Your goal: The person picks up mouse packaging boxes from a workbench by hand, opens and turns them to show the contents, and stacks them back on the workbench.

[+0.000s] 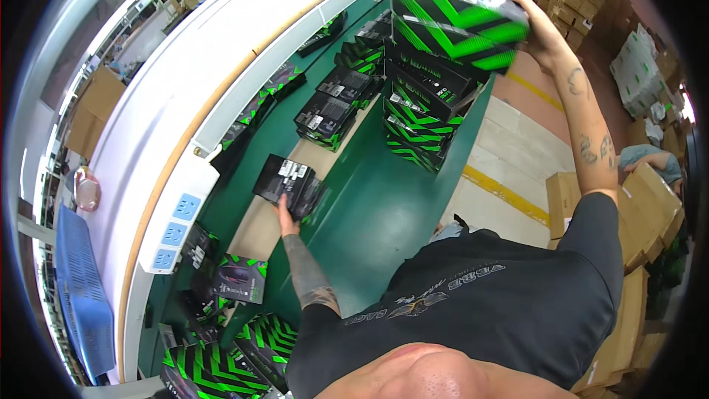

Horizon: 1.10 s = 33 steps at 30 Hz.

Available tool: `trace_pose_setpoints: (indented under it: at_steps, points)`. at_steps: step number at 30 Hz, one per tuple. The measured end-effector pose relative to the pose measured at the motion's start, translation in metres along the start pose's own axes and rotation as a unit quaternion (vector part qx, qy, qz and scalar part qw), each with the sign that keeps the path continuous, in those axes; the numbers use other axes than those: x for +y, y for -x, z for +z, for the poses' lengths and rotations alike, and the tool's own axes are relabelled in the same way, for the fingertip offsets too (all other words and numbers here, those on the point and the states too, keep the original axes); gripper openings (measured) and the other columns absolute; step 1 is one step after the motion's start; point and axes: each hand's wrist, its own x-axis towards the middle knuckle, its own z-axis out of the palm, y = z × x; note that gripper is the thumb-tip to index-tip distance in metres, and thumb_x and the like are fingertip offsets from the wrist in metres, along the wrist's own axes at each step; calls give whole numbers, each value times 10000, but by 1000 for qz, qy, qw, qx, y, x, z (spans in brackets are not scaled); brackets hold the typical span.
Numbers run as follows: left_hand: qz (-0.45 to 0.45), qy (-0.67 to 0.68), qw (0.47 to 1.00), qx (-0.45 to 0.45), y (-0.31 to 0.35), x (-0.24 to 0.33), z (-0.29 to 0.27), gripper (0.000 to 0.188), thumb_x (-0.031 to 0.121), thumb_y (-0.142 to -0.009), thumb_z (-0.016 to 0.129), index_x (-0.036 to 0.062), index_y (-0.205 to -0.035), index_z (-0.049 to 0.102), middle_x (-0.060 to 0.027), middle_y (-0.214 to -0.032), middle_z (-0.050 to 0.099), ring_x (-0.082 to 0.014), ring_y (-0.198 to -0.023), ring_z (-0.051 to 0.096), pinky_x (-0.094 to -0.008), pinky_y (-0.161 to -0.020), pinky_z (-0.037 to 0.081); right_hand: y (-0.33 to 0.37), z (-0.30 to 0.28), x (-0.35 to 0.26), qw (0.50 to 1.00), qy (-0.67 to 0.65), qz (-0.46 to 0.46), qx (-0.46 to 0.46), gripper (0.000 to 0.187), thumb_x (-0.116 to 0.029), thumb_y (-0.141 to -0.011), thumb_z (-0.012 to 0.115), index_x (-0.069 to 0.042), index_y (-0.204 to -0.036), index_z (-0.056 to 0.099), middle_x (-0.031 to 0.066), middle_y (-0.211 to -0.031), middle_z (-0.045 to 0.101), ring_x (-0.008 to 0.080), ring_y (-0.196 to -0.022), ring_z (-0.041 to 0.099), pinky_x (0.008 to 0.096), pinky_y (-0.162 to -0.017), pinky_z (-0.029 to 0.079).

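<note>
My left hand (286, 220) is closed on the near side of a small stack of black boxes (284, 176) with white labels, above the beige strip along the green bench. My right arm reaches up to the far right, where my right hand (543, 38) grips the side of a large black box with green chevrons (461, 26). Blurred by motion, this box is above an open black-and-green carton (421, 122) on the bench. Farther along the strip lie more black boxes (325, 114) with labels.
A white shelf (199, 52) with a power socket strip (176, 230) runs along the left. Chevron cartons (210, 369) stand near the lower left, by a mouse-picture box (241, 279). A blue basket (83, 292) is at far left. Brown cartons (642, 210) and another person are at right.
</note>
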Motion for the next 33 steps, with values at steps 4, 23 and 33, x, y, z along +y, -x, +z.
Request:
trace_pose_setpoints:
  at_steps: [4,23,33]
  points:
    - [-105,-6,993,60,-9,0,31,986,636,-740,644,163,-1509,249,-74,-1506,349,-292,-1401,260,-527,-1128,111,10,9,39,989,-17,-56,136,782,-671,-839,534,-177,-1435,417,54,-1392,464,206,-1236,461,373,-1062,305]
    - [49,79,989,116,-55,-25,128,904,472,-819,701,-53,-1436,301,-213,-1400,434,-300,-1169,542,-415,-997,440,227,-189,497,810,485,323,74,625,-338,-741,699,-5,-1248,548,273,-1258,549,387,-1199,522,416,-1010,438]
    - [36,122,992,9,-52,-9,147,665,546,-867,541,114,-1367,458,-70,-1297,570,-275,-1160,552,-433,-1007,419,161,-178,510,793,499,336,-95,658,-414,-728,693,-19,-1240,575,240,-1233,590,363,-1171,553,399,-997,447]
